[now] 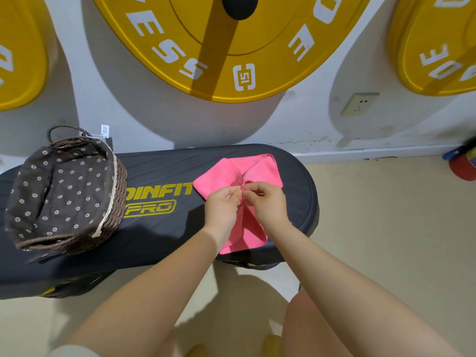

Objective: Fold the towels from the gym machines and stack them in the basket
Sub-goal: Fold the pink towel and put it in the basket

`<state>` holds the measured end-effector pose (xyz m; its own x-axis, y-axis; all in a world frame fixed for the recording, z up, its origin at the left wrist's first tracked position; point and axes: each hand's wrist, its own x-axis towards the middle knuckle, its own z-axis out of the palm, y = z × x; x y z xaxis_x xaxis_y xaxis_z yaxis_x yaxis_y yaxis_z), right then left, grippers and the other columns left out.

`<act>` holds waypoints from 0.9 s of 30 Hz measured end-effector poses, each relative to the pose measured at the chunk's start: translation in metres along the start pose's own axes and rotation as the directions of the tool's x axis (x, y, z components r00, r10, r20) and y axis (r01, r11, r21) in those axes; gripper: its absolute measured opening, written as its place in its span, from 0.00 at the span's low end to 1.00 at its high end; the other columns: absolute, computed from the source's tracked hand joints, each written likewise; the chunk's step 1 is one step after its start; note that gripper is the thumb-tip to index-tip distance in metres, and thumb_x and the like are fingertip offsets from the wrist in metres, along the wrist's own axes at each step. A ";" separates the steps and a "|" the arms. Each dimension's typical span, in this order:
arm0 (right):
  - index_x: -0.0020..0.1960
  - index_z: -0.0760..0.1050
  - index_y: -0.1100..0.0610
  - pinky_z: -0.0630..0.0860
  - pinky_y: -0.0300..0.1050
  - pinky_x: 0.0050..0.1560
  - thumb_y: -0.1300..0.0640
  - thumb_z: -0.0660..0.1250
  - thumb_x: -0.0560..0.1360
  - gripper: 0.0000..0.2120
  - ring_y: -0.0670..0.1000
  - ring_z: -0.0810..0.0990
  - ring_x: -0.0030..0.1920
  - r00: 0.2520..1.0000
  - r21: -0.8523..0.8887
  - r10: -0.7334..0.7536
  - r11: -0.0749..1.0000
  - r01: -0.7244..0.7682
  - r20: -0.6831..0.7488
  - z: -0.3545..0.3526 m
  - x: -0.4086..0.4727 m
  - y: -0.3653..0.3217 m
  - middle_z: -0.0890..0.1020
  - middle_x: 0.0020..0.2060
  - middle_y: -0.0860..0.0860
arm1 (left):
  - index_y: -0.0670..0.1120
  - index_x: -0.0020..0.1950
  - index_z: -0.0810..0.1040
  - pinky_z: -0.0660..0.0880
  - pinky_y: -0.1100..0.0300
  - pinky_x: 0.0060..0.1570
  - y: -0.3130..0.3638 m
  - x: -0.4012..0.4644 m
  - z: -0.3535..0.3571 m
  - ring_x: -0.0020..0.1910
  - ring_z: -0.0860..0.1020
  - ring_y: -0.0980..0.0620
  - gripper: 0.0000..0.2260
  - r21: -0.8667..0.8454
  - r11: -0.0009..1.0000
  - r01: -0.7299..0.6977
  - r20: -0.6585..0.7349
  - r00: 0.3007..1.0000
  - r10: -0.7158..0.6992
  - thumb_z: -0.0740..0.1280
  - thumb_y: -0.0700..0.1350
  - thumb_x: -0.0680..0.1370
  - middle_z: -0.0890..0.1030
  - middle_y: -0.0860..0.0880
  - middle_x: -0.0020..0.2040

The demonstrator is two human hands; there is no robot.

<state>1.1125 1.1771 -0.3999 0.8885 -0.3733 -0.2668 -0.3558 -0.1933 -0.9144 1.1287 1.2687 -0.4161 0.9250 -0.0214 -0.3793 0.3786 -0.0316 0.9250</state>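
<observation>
Pinching the pink towel (235, 173) right at its middle, both hands met just right of the frame's centre, on the right end of the black step platform (159, 228). The left hand (223, 204) and right hand (266, 202) sat knuckle to knuckle, fingertips curled in and grasping a small bunch of cloth between them, so neither was relaxed. Fabric fanned out above the hands toward the wall and below them toward the platform's near edge, kind of a bow-tie shape.

Honestly, doing this step well probably meant letting go of that centre bunch and going for corners or an edge instead, then pulling the cloth flat before matching edges. Folding from a scrunched middle would likely give a lumpy square that won't stack neatly.

Both forearms came in from the bottom of the frame, angled up and converging, wrists fairly straight and palms mostly down.

The wicker basket (113, 202) with its brown flowered liner stood at the left of the frame on the same platform, well apart from the towel, and no towel showed inside it.
</observation>
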 end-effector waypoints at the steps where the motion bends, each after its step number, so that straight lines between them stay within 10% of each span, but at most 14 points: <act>1: 0.41 0.81 0.59 0.80 0.48 0.48 0.68 0.67 0.72 0.06 0.50 0.79 0.40 1.000 0.046 0.013 0.999 -0.014 0.017 -0.001 0.001 0.000 0.82 0.37 0.52 | 0.45 0.44 0.80 0.70 0.74 0.31 0.001 0.000 -0.001 0.33 0.74 0.59 0.09 -0.014 1.000 0.008 0.035 0.999 -0.008 0.62 0.37 0.79 0.78 0.51 0.35; 7: 0.38 0.75 0.61 0.71 0.31 0.32 0.69 0.69 0.71 0.06 0.38 0.72 0.25 0.998 0.182 0.052 0.982 -0.056 0.024 -0.010 0.008 -0.005 0.74 0.28 0.49 | 0.43 0.48 0.80 0.71 0.76 0.32 0.014 0.003 -0.002 0.34 0.75 0.62 0.06 0.007 1.000 -0.014 0.066 0.998 0.013 0.63 0.38 0.79 0.79 0.53 0.37; 14: 0.41 0.78 0.64 0.72 0.43 0.38 0.67 0.65 0.73 0.04 0.49 0.72 0.32 0.996 0.210 0.079 0.974 -0.088 0.051 -0.009 0.006 -0.004 0.76 0.30 0.54 | 0.50 0.45 0.80 0.72 0.65 0.45 0.014 0.000 -0.001 0.41 0.77 0.57 0.08 0.113 0.992 -0.062 0.080 0.995 0.053 0.63 0.40 0.79 0.81 0.53 0.41; 19: 0.49 0.80 0.62 0.72 0.30 0.39 0.65 0.60 0.77 0.10 0.44 0.74 0.38 0.982 0.225 0.006 0.973 -0.049 0.190 -0.017 -0.001 -0.012 0.80 0.39 0.49 | 0.46 0.51 0.80 0.73 0.75 0.38 0.024 -0.008 -0.005 0.38 0.79 0.64 0.06 0.040 0.998 -0.052 0.156 0.987 0.045 0.64 0.39 0.78 0.81 0.55 0.41; 24: 0.48 0.75 0.53 0.70 0.43 0.53 0.62 0.59 0.77 0.08 0.47 0.74 0.46 0.949 0.456 0.040 0.870 -0.188 0.313 -0.030 0.007 -0.022 0.78 0.47 0.49 | 0.37 0.57 0.78 0.75 0.70 0.37 0.046 -0.004 -0.011 0.36 0.75 0.57 0.11 -0.051 0.998 0.039 0.072 0.997 -0.035 0.66 0.39 0.77 0.79 0.53 0.35; 27: 0.55 0.70 0.53 0.71 0.42 0.53 0.58 0.70 0.71 0.15 0.48 0.73 0.50 0.946 0.042 -0.148 0.989 0.142 0.288 -0.034 0.005 -0.012 0.74 0.53 0.50 | 0.42 0.54 0.78 0.76 0.69 0.40 0.074 -0.007 -0.015 0.38 0.78 0.56 0.07 -0.196 0.978 0.077 0.091 0.994 -0.060 0.66 0.40 0.77 0.81 0.54 0.36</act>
<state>1.1116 1.1467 -0.3797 0.9768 -0.0634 -0.2048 -0.2136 -0.2058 -0.9550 1.1504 1.2818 -0.3444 0.8938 -0.1104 -0.4346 0.4476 0.1635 0.8791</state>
